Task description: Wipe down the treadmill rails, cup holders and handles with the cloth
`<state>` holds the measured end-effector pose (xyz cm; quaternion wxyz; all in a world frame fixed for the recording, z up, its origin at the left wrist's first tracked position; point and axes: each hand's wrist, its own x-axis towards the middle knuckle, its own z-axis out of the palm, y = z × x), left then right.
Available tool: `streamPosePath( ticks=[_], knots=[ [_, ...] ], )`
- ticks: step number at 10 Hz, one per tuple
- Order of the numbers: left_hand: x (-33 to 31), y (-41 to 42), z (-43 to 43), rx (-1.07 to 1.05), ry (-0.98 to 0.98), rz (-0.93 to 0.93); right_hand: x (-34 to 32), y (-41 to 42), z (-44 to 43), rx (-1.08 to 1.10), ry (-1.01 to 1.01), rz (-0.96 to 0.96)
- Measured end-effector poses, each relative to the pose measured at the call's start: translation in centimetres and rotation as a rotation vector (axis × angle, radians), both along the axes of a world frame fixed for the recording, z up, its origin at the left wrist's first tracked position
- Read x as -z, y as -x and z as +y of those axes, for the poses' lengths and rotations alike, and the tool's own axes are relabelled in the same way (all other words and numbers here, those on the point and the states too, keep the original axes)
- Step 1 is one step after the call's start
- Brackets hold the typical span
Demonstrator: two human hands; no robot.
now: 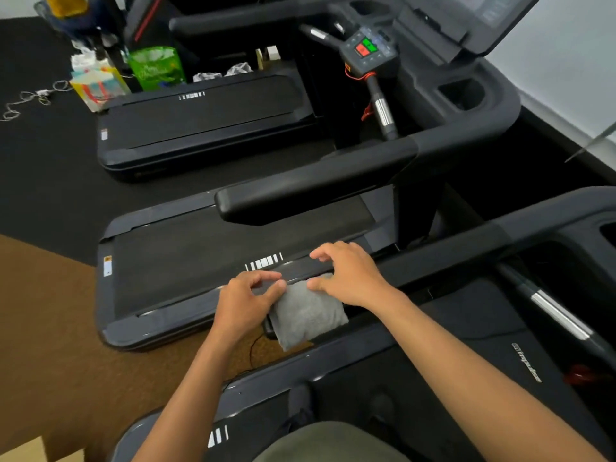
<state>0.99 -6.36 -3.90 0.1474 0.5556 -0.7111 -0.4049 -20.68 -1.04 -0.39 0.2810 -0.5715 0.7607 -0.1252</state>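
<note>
A grey cloth [308, 316] lies folded over the end of the near treadmill's left rail [433, 258], which runs up to the right. My left hand [245, 303] pinches the cloth's left edge between thumb and fingers. Above the rail hovers my right hand [348, 275], fingers spread, with its thumb touching the cloth's top. A handle with a metal grip sensor [560, 315] slants at the right. A cup holder [463, 95] sits in the middle treadmill's console arm, and that machine's own rail [316, 185] juts out above my hands.
The middle treadmill's belt [206, 261] lies just beyond the rail, with another treadmill [200, 118] behind it. A control pad with red and green buttons [366, 48] sits on the middle console. A green bag [156, 68] and a striped bag [96, 86] stand at the back left. A black cable [253, 351] crosses the brown floor.
</note>
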Motion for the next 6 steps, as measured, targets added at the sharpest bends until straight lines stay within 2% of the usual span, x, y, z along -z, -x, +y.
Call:
streamPosePath(
  ticks=[1, 2, 3, 4, 5, 6],
  knots=[
    [0.4, -0.4, 0.3, 0.177, 0.171, -0.078, -0.9, -0.3, 0.9, -0.237, -0.003, 0.075],
    [0.6, -0.3, 1.0, 0.369, 0.182, -0.138, -0.9, -0.4, 1.8, -0.389, -0.089, 0.168],
    [1.7, 0.2, 1.8, 0.462, 0.189, -0.176, -0.2, -0.6, 2.6, -0.371, -0.084, 0.188],
    [2.0, 0.9, 1.9, 0.451, 0.213, -0.183, 0.3, -0.7, 3.6, -0.311, -0.026, 0.168],
    [1.7, 1.3, 1.6, 0.510, 0.415, -0.276, 0.4, 0.1, 5.5, -0.192, 0.038, 0.112],
    [0.4, 3.6, 2.3, 0.518, 0.496, -0.300, -0.2, 2.2, 8.1, -0.026, 0.077, 0.079]
  ],
)
